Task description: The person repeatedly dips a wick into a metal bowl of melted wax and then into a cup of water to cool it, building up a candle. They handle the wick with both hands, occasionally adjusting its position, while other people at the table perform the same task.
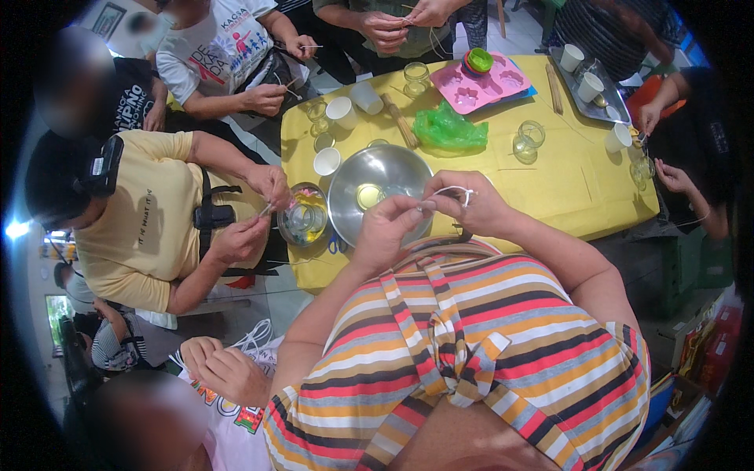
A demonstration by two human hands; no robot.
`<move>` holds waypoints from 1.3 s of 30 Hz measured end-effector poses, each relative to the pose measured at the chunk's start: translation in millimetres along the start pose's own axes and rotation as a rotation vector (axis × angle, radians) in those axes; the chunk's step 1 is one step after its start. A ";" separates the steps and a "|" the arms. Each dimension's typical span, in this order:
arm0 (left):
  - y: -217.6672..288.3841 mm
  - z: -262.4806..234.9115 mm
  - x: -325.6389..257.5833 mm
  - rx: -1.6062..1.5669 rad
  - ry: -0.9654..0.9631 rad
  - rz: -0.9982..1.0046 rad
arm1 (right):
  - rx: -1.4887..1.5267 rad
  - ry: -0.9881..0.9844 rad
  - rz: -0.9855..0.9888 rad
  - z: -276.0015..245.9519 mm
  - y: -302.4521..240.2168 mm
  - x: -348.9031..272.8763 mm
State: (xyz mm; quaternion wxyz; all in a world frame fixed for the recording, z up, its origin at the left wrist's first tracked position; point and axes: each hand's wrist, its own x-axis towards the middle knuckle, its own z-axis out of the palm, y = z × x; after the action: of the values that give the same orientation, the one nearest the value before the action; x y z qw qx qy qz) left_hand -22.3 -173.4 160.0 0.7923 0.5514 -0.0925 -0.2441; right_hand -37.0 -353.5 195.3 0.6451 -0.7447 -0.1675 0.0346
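Note:
My left hand [386, 229] and my right hand [469, 202] meet at the near edge of the table, fingertips pinched together. A thin white string [454, 188] arcs over the fingers of my right hand, with a small knot or tag at its end. Its other end runs into the pinch, where fingers hide it. Just beyond my hands stands a wide steel bowl [345, 184], partly covered by my left hand. Low in the bowl shows a round glass piece with a yellowish base [368, 195].
A yellow-covered table [503, 188] bears paper cups [341, 112], glass jars [528, 142], a green plastic bag [449, 129], a pink mold [479, 82] and a metal tray [577, 82]. A smaller bowl [292, 235] and blue-handled scissors [336, 245] lie left. Several people surround the table, some holding thin strings.

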 end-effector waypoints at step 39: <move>-9.5 -7.9 0.6 -0.288 -0.091 -0.136 | -0.026 -0.060 0.183 3.4 0.5 -1.5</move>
State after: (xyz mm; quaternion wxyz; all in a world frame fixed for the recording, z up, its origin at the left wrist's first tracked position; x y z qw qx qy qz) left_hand -21.3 -169.8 148.2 0.8397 0.4257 -0.0549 -0.3328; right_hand -39.2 -350.8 194.0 0.6243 -0.7638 -0.1184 0.1135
